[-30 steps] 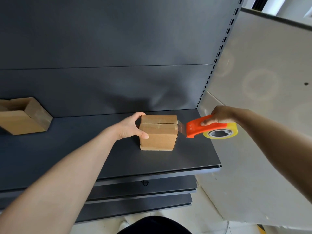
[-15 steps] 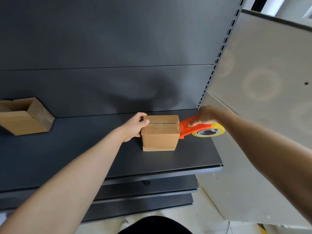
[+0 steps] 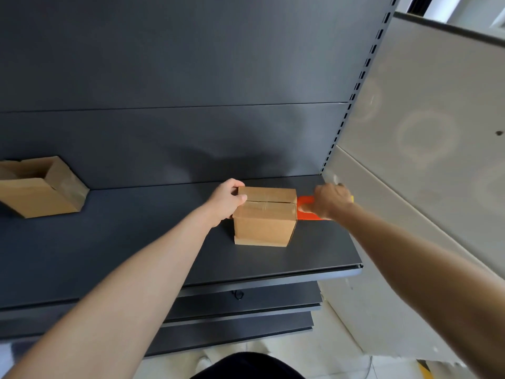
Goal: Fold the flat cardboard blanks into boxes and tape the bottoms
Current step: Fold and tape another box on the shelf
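1. Left hand [image 3: 226, 199] first: the thumb lies on the top of the cardboard box [image 3: 263, 222] at its left edge, and the fingers curl round the far left corner. That is a firm hold.
2. Over to the right hand [image 3: 329, 201]: its fingers are wrapped tight round the handle of the orange tape dispenser [image 3: 304, 212], knuckles toward the camera.
3. The dispenser's front end sits right against the box's right side, up near the top edge (only a sliver of the yellow tape roll [image 3: 352, 198] peeks out past the wrist).
4. The box itself stands closed on the dark grey shelf [image 3: 136, 242], toward the right end. A seam runs left to right across its top, and a thin lip of cardboard shows along the base.
5. Both bare forearms reach in from the bottom corners, one on each side of the box.
6. Further out, well apart at the far left of the same shelf, an open cardboard box [image 3: 41, 187] lies tipped, its mouth facing up and left.
7. Behind everything is the dark back panel [image 3: 191, 64], with a slotted upright [image 3: 352, 105] at its right edge and a pale grey side panel [image 3: 423, 105] beyond.
8. Lower shelves [image 3: 246, 305] jut out below.
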A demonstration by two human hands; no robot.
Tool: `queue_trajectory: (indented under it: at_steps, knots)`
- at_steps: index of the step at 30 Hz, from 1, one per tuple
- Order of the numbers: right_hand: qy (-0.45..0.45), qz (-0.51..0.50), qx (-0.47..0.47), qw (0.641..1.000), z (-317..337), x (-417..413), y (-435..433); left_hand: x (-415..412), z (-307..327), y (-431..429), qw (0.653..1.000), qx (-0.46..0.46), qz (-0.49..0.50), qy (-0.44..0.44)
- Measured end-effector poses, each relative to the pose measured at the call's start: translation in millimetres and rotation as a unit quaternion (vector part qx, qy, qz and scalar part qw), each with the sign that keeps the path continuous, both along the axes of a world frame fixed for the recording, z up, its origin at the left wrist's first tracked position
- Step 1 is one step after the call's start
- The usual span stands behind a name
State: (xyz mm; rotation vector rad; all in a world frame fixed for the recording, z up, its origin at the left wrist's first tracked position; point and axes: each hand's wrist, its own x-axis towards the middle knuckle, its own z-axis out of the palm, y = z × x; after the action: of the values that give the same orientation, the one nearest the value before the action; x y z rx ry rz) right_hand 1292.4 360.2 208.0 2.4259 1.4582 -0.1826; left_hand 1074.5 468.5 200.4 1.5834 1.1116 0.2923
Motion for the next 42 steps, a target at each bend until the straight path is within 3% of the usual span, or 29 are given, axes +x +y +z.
queue_trajectory:
  at_steps: [11, 16, 19, 22, 26, 36, 42]
  knots:
    - [0.063, -0.124, 0.055, 0.989, -55.8, 13.8, -3.4, 2.2, -4.0, 2.2, 0.999, -0.021, 0.039, 0.025]
    - [0.136, -0.162, 0.121, 0.97, -19.7, 1.4, 3.8, -0.9, -6.0, 6.3, 0.998, -0.008, 0.049, 0.038]
    - [0.264, -0.183, 0.136, 0.937, 2.9, -10.5, 6.5, -2.2, -8.7, 8.8, 0.994, 0.009, 0.08, 0.072]
    - [0.444, -0.296, 0.142, 0.833, 3.6, -21.9, 6.1, 1.0, -7.7, 5.5, 0.99, 0.017, 0.108, 0.087]
    - [0.53, -0.317, 0.158, 0.77, 0.8, -32.9, 5.0, 7.0, -5.2, -1.7, 0.989, 0.001, 0.127, 0.08]
    - [0.577, -0.382, 0.177, 0.699, 14.5, -46.0, 1.6, 0.2, -1.7, 2.9, 0.986, -0.111, 0.121, 0.031]
    - [0.564, -0.385, 0.193, 0.705, 24.8, -61.9, -4.9, -1.3, 1.9, 1.4, 0.988, -0.107, 0.11, 0.032]
